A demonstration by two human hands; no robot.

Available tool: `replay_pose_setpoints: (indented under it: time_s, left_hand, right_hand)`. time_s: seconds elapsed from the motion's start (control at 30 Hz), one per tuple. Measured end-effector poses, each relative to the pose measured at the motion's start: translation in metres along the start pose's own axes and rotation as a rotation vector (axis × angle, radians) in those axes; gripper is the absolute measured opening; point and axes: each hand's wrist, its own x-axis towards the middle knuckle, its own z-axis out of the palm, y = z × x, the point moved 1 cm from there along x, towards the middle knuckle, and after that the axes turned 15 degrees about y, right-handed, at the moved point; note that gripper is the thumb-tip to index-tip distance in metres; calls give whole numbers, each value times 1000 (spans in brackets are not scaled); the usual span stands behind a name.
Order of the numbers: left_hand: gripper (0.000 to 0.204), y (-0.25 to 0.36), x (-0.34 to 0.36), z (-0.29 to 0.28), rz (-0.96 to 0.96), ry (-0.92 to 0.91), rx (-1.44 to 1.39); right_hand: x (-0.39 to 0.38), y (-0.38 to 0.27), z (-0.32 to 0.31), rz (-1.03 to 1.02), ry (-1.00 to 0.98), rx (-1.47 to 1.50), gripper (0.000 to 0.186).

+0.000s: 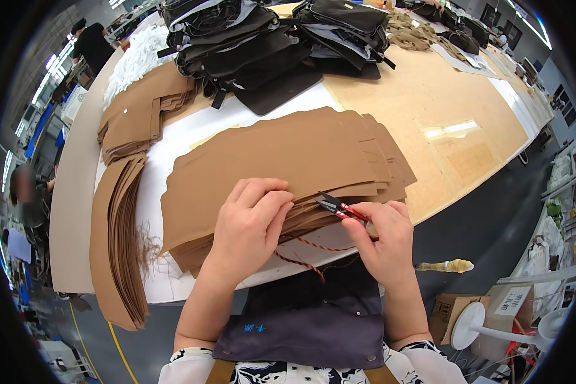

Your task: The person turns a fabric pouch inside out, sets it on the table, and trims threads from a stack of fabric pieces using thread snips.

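A stack of brown fabric panels [269, 150] lies in front of me, its layers fanned at the right end. Over its near edge, my left hand [253, 217] is closed, thumb and fingers pinched together at the edge of the upper panel. My right hand [384, 233] grips a pair of thread snips [342, 208] with red handles and dark blades. The blades point left and lie against the stack's near edge, a short way from my left fingertips. A twisted dark and orange cord [301, 261] hangs below the stack, in front of my dark apron [301, 320].
Curved brown pieces [118, 243] stand stacked at the left, beside loose thread [150, 249]. More brown pieces [131, 121] lie behind them. Black bags [249, 57] are heaped at the far side of the table [441, 141]. A white fan [470, 326] stands at lower right.
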Motion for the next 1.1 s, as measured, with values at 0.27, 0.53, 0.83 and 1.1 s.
replay_pose_setpoints:
  time_s: [0.27, 0.53, 0.83, 1.1]
  left_hand:
    - [4, -3, 14, 6, -38, 0, 74]
    - [4, -13, 21, 7, -182, 98, 94]
    - [8, -15, 24, 0, -145, 162, 63]
    - [3, -12, 29, -1, -21, 155, 112]
  right_hand:
    - [4, 8, 3, 94, -23, 200, 23]
    - [46, -1, 11, 327, -170, 302, 20]
    - [70, -7, 41, 251, -34, 375, 22]
    - [86, 11, 45, 96, 182, 219, 9]
